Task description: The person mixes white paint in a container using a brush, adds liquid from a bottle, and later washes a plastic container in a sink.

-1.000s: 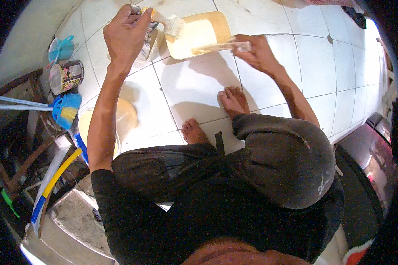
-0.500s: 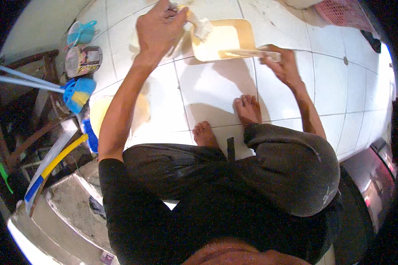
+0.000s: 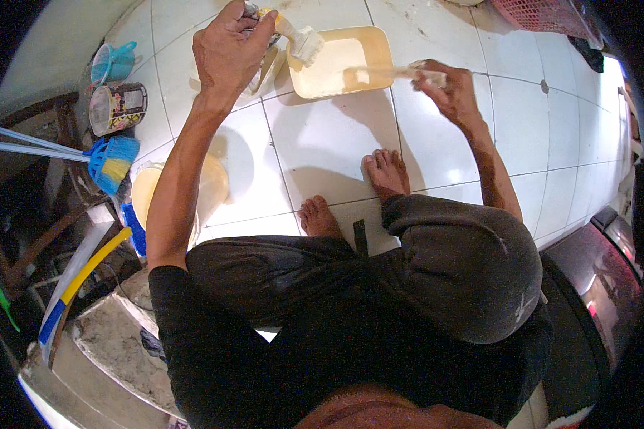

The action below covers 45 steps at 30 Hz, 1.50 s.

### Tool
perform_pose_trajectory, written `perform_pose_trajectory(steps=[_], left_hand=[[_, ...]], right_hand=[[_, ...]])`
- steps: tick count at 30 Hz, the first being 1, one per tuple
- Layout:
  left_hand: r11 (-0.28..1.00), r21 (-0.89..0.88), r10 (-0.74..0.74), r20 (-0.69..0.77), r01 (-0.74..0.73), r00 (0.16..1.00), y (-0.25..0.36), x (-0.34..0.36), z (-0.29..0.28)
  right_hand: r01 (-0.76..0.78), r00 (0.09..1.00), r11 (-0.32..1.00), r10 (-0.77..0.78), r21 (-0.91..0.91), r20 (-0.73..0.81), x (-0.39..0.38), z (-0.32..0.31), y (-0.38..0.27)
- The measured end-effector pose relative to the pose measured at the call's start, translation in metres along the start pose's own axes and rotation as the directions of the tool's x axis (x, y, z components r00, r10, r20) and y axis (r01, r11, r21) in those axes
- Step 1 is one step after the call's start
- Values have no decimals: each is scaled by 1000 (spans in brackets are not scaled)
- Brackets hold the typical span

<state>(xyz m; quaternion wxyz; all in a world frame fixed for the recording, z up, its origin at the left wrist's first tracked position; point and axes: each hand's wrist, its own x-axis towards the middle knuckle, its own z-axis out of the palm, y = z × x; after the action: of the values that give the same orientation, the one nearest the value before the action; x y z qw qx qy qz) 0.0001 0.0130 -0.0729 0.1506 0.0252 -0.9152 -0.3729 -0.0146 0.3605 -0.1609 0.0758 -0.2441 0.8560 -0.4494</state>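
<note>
My left hand [image 3: 225, 53] is closed round a paintbrush [image 3: 306, 46] with a yellow part near its whitish, paint-caked bristles. The bristles hang over the left edge of a cream rectangular tub [image 3: 379, 44], which has white liquid [image 3: 336, 56] in it. Pinched in my right hand [image 3: 447, 91] is a pale stick-like tool [image 3: 397, 72]; its far end lies over the tub and is smeared by motion, so its kind is unclear. Below my left hand a pale object [image 3: 268, 70] is partly hidden by the fingers.
On the left stand a teal pail [image 3: 113, 63], a clear tub with a dark label [image 3: 118, 109], a blue-and-yellow broom [image 3: 113, 163] and a cream bucket [image 3: 213, 187] partly behind my forearm. A pink mesh basket [image 3: 544, 18] is at the far right, my bare feet [image 3: 386, 174] on white tiles.
The view has shifted, moving the scene slightly left in the picture. The tool in my right hand has moved from the tub's near edge farther over its inside. Both hands keep their holds.
</note>
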Motion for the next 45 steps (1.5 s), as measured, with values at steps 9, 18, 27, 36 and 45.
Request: perform_pose_trajectory(steps=[9,18,27,36,45], left_hand=[[999,45,22,22,-23,1000,-3,3,1],[1000,30,7,-6,-7,1000,1,4,2],[996,-35,-84,24,85,996,-1,-2,2],[998,39,-43,72,40,997,-9,0,5],[996,93,-24,98,15,995,-20,0,15]], right_hand=[[-55,994,989,67,-139,82,7,35,-12],[-41,995,996,34,-75,-99,15,13,18],[-49,999,999,49,11,-1,2,6,12],[-42,990,993,56,-108,130,16,38,-9],[37,996,993,-46,-116,-76,18,2,-9]])
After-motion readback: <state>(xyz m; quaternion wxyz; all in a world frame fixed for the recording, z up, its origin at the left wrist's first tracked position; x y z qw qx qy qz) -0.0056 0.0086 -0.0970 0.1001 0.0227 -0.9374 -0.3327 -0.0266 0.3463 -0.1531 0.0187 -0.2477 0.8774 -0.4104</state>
